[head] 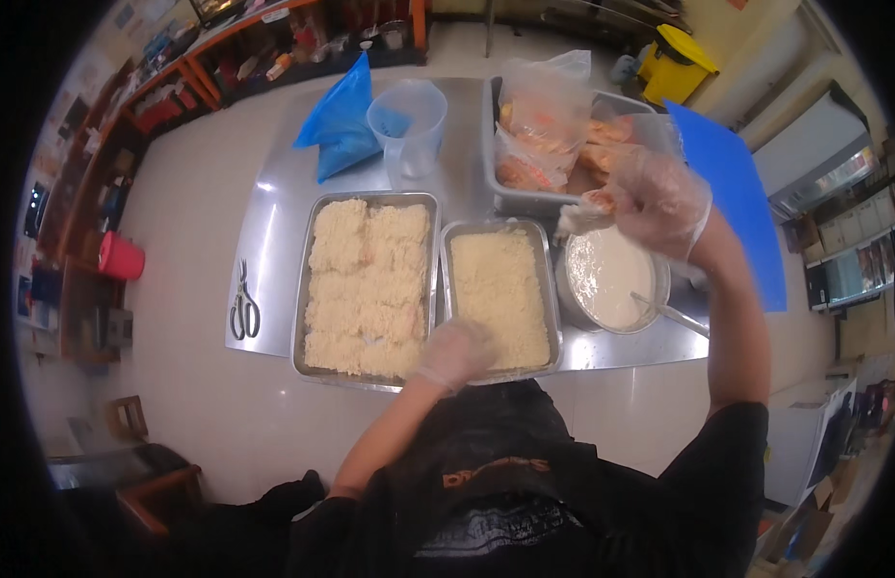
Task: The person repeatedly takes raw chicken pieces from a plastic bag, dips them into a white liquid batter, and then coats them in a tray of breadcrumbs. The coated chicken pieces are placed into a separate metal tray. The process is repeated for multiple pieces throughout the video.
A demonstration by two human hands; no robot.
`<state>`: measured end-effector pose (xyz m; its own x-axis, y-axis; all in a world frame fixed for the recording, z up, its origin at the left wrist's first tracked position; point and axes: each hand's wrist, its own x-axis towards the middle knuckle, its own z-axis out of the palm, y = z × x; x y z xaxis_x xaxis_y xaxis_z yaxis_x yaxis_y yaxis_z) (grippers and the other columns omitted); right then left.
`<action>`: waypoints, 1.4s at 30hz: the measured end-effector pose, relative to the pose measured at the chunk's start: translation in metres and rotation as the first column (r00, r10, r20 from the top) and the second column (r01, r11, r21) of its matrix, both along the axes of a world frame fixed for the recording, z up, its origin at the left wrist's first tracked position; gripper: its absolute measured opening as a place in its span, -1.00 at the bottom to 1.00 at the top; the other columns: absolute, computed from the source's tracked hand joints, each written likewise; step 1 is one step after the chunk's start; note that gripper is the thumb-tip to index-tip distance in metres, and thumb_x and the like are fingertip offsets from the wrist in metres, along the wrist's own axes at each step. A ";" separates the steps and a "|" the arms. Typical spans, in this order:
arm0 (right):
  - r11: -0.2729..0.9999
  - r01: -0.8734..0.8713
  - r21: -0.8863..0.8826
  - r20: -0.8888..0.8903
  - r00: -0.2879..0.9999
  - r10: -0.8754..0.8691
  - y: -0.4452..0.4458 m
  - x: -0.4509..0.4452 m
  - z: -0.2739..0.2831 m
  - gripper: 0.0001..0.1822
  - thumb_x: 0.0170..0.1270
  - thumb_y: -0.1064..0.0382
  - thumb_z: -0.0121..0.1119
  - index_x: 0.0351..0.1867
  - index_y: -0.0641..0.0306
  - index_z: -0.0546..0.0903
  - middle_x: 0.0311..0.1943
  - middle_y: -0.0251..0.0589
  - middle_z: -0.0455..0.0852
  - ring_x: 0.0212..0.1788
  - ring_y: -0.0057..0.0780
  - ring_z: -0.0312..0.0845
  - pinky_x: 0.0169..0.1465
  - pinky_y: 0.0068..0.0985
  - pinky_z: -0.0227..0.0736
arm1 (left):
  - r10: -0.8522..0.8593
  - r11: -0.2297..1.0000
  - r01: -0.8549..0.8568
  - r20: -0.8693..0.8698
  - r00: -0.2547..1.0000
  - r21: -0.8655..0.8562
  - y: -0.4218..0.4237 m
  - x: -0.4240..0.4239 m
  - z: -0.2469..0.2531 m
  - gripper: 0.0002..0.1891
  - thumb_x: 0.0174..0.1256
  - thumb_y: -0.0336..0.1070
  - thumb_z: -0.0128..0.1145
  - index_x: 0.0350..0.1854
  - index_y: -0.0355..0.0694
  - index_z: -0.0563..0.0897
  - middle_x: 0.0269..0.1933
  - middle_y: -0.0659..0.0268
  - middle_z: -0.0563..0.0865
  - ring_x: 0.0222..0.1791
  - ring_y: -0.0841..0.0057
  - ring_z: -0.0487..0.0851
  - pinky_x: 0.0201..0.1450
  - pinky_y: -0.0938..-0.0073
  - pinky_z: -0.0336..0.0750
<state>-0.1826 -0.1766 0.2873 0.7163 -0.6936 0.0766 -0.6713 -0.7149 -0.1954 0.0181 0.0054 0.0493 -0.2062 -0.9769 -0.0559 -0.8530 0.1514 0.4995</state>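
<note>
My right hand [657,202], in a clear plastic glove, grips a piece of raw meat [588,214] partly coated in white batter, above the rim of a round metal bowl of batter [612,278]. A metal utensil [671,312] leans in that bowl. My gloved left hand [460,352] is at the near left corner of a metal tray of pale crumbs [499,296]; its fingers are blurred, and whether they hold anything cannot be told. Left of it, a larger metal tray [300,289] holds several crumb-coated pieces [368,282].
Behind the bowl, a grey plastic tub [523,199] holds bagged meat [538,130]. A clear measuring jug [411,130] and a blue bag [346,130] stand at the back. Scissors [245,307] lie at the steel table's left edge; a blue sheet [736,209] is at the right.
</note>
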 end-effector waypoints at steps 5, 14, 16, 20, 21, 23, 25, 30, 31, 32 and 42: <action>0.936 -0.348 0.061 0.037 0.937 0.346 0.041 0.002 -0.098 -0.70 0.08 0.43 0.20 -0.11 0.20 0.70 -0.25 -0.06 0.72 -0.14 -0.08 0.67 -0.05 -0.24 0.57 | 0.208 0.976 -0.202 -0.074 0.975 0.077 -0.017 0.015 -0.023 -0.73 0.19 -0.17 0.24 -0.43 -0.34 0.67 -0.25 -0.11 0.70 -0.17 -0.06 0.66 -0.06 0.05 0.53; 0.818 0.324 0.475 -0.351 0.922 -0.162 0.058 0.036 -0.252 -0.68 0.21 0.25 0.07 -0.15 0.39 0.74 -0.10 0.20 0.74 -0.01 0.02 0.70 0.03 -0.22 0.58 | 0.150 0.951 -0.168 0.091 0.985 0.259 -0.061 -0.006 -0.048 -0.73 0.29 -0.25 0.10 -0.18 -0.36 0.71 -0.13 -0.17 0.73 0.02 -0.03 0.69 0.12 0.07 0.54; 0.850 0.356 0.388 -0.326 0.916 -0.235 0.075 0.013 -0.323 -0.67 0.25 0.23 0.04 -0.18 0.40 0.75 -0.12 0.21 0.74 -0.01 0.04 0.70 0.07 -0.21 0.56 | 0.234 0.910 -0.226 0.021 0.972 0.348 -0.044 -0.021 -0.024 -0.68 0.31 -0.18 0.10 -0.15 -0.37 0.71 -0.11 -0.17 0.73 0.01 -0.04 0.70 0.12 0.08 0.55; 0.834 0.298 0.464 -0.395 0.913 -0.107 0.110 0.018 -0.305 -0.67 0.29 0.24 0.01 -0.15 0.40 0.73 -0.04 0.25 0.71 0.05 0.07 0.66 0.13 -0.15 0.51 | 0.166 0.809 -0.146 0.017 0.986 0.569 -0.015 -0.036 -0.033 -0.68 0.24 -0.18 0.19 -0.19 -0.37 0.75 -0.03 -0.13 0.74 0.05 -0.02 0.69 0.14 0.17 0.57; 0.823 0.287 0.489 -0.421 0.905 -0.065 0.112 0.020 -0.307 -0.68 0.29 0.24 0.02 -0.16 0.39 0.73 -0.01 0.26 0.69 0.08 0.06 0.64 0.14 -0.15 0.49 | 0.174 0.815 -0.127 -0.030 0.984 0.566 -0.014 -0.040 -0.046 -0.65 0.22 -0.15 0.21 -0.17 -0.37 0.75 -0.03 -0.14 0.74 0.06 -0.02 0.69 0.14 0.17 0.57; 0.809 0.246 0.534 -0.462 0.886 0.036 0.107 0.025 -0.311 -0.69 0.29 0.25 0.03 -0.18 0.38 0.74 0.05 0.26 0.66 0.13 0.06 0.61 0.16 -0.15 0.47 | 0.211 0.828 -0.113 -0.119 0.970 0.549 -0.018 -0.044 -0.074 -0.59 0.19 -0.08 0.25 -0.14 -0.38 0.74 -0.02 -0.15 0.73 0.06 -0.04 0.68 0.16 0.16 0.56; 0.855 0.259 0.449 -0.329 0.938 -0.111 0.101 0.020 -0.308 -0.71 0.28 0.25 0.04 -0.17 0.35 0.72 0.02 0.20 0.68 0.09 0.02 0.62 0.11 -0.16 0.50 | 0.374 0.868 -0.316 -0.086 0.924 0.384 -0.019 -0.044 -0.061 -0.56 0.16 -0.05 0.27 -0.12 -0.38 0.74 -0.01 -0.16 0.72 0.07 -0.04 0.68 0.17 0.17 0.55; 0.914 0.045 0.402 -0.298 0.951 0.084 0.080 0.008 -0.262 -0.70 0.32 0.30 -0.02 -0.08 0.35 0.70 -0.03 0.13 0.70 0.03 -0.01 0.66 0.12 -0.17 0.52 | 0.370 0.830 -0.315 -0.033 0.928 0.461 -0.032 -0.024 0.018 -0.50 0.17 -0.05 0.27 -0.06 -0.45 0.69 -0.05 -0.19 0.73 0.04 -0.04 0.70 0.16 0.18 0.56; 0.912 -0.035 0.410 -0.462 0.854 0.240 0.084 0.006 -0.272 -0.73 0.29 0.31 0.01 -0.10 0.31 0.68 -0.07 0.06 0.70 0.01 -0.03 0.65 0.07 -0.16 0.52 | 0.281 0.789 -0.248 0.029 0.959 0.561 -0.035 -0.025 0.012 -0.56 0.16 -0.12 0.24 -0.09 -0.44 0.71 -0.03 -0.21 0.72 0.06 -0.04 0.70 0.18 0.18 0.55; 0.902 -0.068 0.425 -0.490 0.821 0.293 0.090 0.003 -0.292 -0.75 0.29 0.30 0.02 -0.10 0.29 0.67 -0.08 0.03 0.70 0.00 -0.04 0.65 0.04 -0.16 0.53 | 0.182 0.730 -0.189 0.080 0.980 0.657 -0.038 -0.027 0.006 -0.62 0.16 -0.19 0.22 -0.12 -0.43 0.72 -0.01 -0.22 0.71 0.08 -0.03 0.69 0.20 0.17 0.53; 0.822 0.224 0.523 -0.107 0.975 -0.197 0.095 0.046 -0.248 -0.53 0.43 0.14 -0.10 0.27 0.32 0.49 0.33 0.19 0.44 0.36 0.07 0.36 0.37 -0.13 0.29 | 0.441 0.895 -0.434 -0.350 0.827 0.103 -0.031 -0.019 -0.036 -0.48 0.19 -0.33 0.21 0.20 -0.44 0.49 0.10 -0.21 0.64 0.06 -0.07 0.65 0.17 0.09 0.53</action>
<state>-0.1365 -0.0815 0.0393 0.5418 -0.7524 -0.3747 -0.8112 -0.3512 -0.4676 -0.0009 -0.0259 0.0131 0.2332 -0.9691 -0.0801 -0.5915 -0.2068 0.7793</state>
